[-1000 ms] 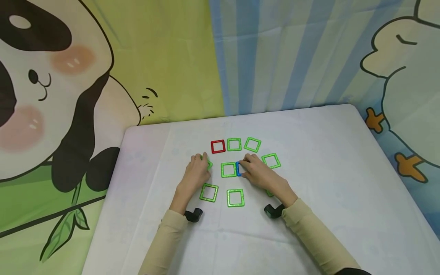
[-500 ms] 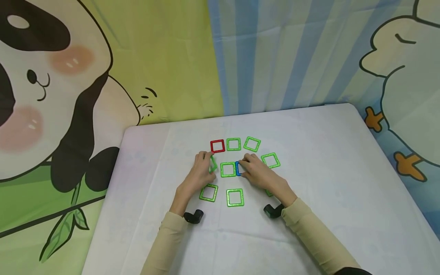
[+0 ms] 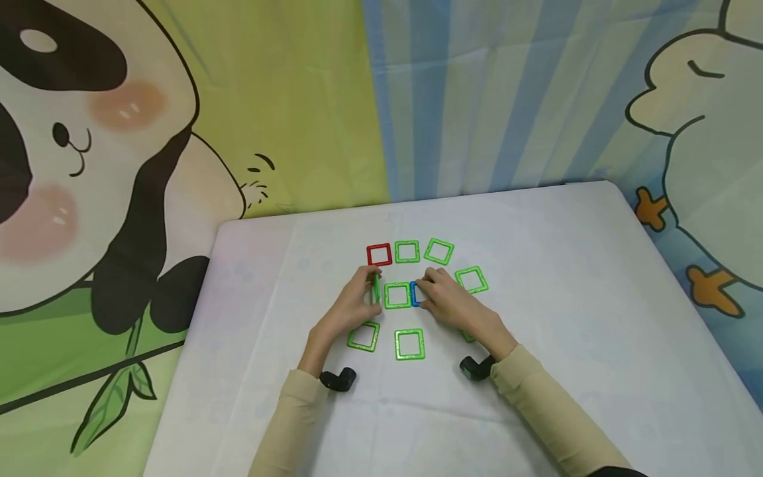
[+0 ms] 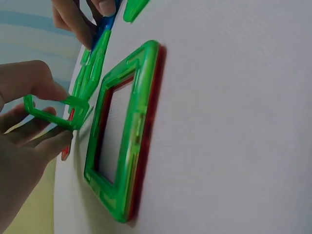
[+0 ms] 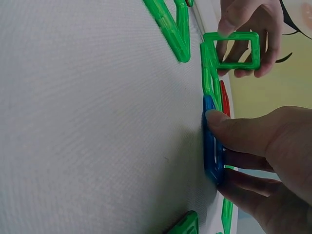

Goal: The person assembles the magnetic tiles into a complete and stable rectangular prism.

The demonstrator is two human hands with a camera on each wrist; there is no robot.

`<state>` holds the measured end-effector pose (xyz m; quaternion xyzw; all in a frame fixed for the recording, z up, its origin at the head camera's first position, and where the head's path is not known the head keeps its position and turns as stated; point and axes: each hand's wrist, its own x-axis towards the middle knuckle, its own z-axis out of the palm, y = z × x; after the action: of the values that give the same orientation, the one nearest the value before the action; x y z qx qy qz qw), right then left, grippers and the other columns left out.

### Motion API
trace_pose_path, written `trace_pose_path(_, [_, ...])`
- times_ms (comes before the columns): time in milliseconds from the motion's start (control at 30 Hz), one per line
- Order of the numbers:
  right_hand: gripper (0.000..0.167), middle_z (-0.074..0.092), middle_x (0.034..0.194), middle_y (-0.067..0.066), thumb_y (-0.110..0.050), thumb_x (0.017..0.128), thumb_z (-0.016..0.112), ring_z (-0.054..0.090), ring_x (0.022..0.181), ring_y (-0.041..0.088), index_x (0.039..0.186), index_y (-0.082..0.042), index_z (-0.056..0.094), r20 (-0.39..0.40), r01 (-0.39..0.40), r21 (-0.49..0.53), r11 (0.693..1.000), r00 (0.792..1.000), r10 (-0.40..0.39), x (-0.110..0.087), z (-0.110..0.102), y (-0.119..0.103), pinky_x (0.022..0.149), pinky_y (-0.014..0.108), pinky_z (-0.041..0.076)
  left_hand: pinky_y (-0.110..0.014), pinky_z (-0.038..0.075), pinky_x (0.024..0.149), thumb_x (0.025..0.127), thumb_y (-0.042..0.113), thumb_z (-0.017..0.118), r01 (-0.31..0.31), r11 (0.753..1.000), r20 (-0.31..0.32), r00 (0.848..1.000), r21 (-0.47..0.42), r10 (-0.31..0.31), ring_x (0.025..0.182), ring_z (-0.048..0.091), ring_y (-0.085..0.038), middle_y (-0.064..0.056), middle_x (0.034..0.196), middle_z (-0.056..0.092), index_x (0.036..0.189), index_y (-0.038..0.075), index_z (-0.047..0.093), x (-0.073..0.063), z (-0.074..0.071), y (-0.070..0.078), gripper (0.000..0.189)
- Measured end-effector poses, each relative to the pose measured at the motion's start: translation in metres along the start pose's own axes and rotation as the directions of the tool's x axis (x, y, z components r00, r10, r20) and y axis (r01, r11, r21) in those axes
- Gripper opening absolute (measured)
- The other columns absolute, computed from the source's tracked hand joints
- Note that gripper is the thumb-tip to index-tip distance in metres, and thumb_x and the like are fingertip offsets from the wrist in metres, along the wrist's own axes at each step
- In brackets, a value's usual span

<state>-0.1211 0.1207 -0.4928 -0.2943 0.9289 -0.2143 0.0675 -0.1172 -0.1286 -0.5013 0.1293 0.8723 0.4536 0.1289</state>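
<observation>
My left hand (image 3: 352,298) pinches a green square magnetic tile (image 3: 376,289) between thumb and fingers. That tile stands on edge beside the left side of a flat green tile (image 3: 398,306) in the middle of the table. In the right wrist view the raised green tile (image 5: 256,48) meets the flat one along its edge. My right hand (image 3: 450,296) grips a blue tile (image 3: 414,293), whose left edge sits against the flat green tile's right side. Thumb on its upper face and fingers at its far edge show in the right wrist view; the hand covers part of it from above.
Around them lie a red tile (image 3: 390,254) and several green tiles, one (image 3: 410,358) in front and one (image 3: 467,270) at right. The front-left green tile (image 4: 138,136) rests over a red layer. Another green tile (image 3: 468,336) is partly under the right wrist.
My left hand has moved right with its green tile, tilting it up on edge and bringing it to the middle green tile. My right hand has stayed on the blue tile.
</observation>
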Motion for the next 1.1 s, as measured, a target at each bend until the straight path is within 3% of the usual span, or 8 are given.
trace_pose_path(300, [0.045, 0.061, 0.123, 0.013, -0.014, 0.095, 0.076, 0.055, 0.112, 0.027, 0.135, 0.004, 0.064, -0.011, -0.001, 0.008, 1.0, 1.0, 0.002, -0.001, 0.0, 0.002, 0.097, 0.04, 0.052, -0.036, 0.039, 0.117, 0.084, -0.01, 0.07, -0.013, 0.994, 0.011, 1.0, -0.109, 0.014, 0.147, 0.045, -0.03, -0.015, 0.147, 0.049, 0.144, 0.003, 0.039, 0.003, 0.007, -0.006, 0.068])
trace_pose_path(767, [0.046, 0.061, 0.123, 0.012, -0.014, 0.094, 0.077, 0.055, 0.112, 0.026, 0.134, 0.003, 0.064, -0.022, 0.01, -0.003, 1.0, 1.0, -0.01, -0.001, 0.004, 0.001, 0.097, 0.039, 0.053, -0.038, 0.038, 0.118, 0.085, -0.008, 0.071, -0.022, 0.99, 0.029, 0.999, -0.14, 0.026, 0.148, 0.042, -0.029, -0.012, 0.146, 0.048, 0.144, 0.006, 0.037, 0.001, 0.009, -0.012, 0.069])
trace_pose_path(900, [0.046, 0.061, 0.123, 0.013, -0.014, 0.094, 0.077, 0.055, 0.112, 0.027, 0.134, 0.004, 0.064, -0.024, 0.011, -0.003, 1.0, 1.0, -0.011, -0.001, 0.004, 0.001, 0.097, 0.039, 0.053, -0.039, 0.039, 0.118, 0.096, 0.008, 0.071, -0.028, 0.988, 0.024, 0.999, -0.151, 0.032, 0.146, 0.044, -0.027, -0.011, 0.145, 0.049, 0.146, 0.006, 0.038, 0.002, 0.01, -0.013, 0.06])
trace_pose_path(1000, [0.045, 0.061, 0.123, 0.013, -0.013, 0.094, 0.076, 0.055, 0.113, 0.027, 0.134, 0.004, 0.064, -0.024, 0.008, 0.002, 1.0, 1.0, -0.008, -0.001, 0.004, 0.0, 0.098, 0.039, 0.053, -0.042, 0.04, 0.118, 0.105, 0.026, 0.06, -0.018, 0.988, -0.012, 1.0, -0.157, 0.017, 0.143, 0.047, -0.023, -0.007, 0.145, 0.053, 0.145, 0.01, 0.043, 0.002, 0.01, -0.013, 0.046])
trace_pose_path(1100, [0.045, 0.061, 0.123, 0.013, -0.013, 0.094, 0.076, 0.055, 0.113, 0.027, 0.135, 0.004, 0.064, -0.021, 0.004, 0.004, 1.0, 1.0, -0.004, -0.001, 0.003, 0.0, 0.098, 0.039, 0.053, -0.044, 0.042, 0.117, 0.108, 0.033, 0.053, -0.011, 0.984, -0.052, 0.999, -0.179, 0.002, 0.141, 0.05, -0.022, -0.005, 0.145, 0.056, 0.143, 0.012, 0.049, 0.002, 0.011, -0.012, 0.04])
